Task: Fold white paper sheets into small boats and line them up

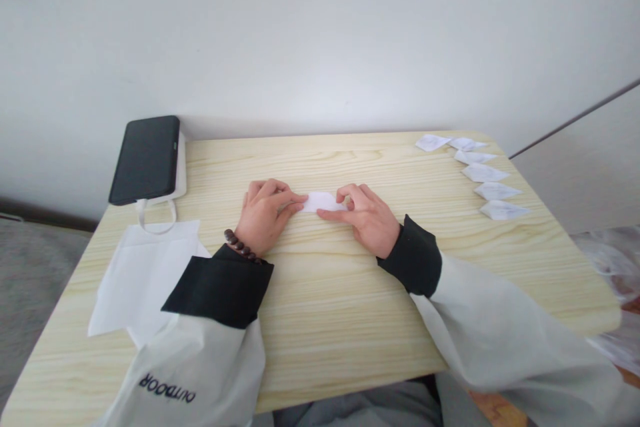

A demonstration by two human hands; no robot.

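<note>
A small folded piece of white paper (323, 201) lies between my hands near the middle of the table. My left hand (269, 212) pinches its left end between thumb and fingers. At the other end, my right hand (369, 219) holds the paper with the thumb along its lower edge and the index finger curled on top. Part of the paper's right end is hidden behind the fingers. A bracelet of dark beads (241, 245) circles my left wrist.
Several folded white paper pieces (487, 173) with pointed ends line the table's right side. A dark phone-like device (146, 158) rests on a white block with a white cable (159, 230) at the left. White paper sheets (143, 273) lie below it. A wall (320, 40) stands behind the table (345, 320).
</note>
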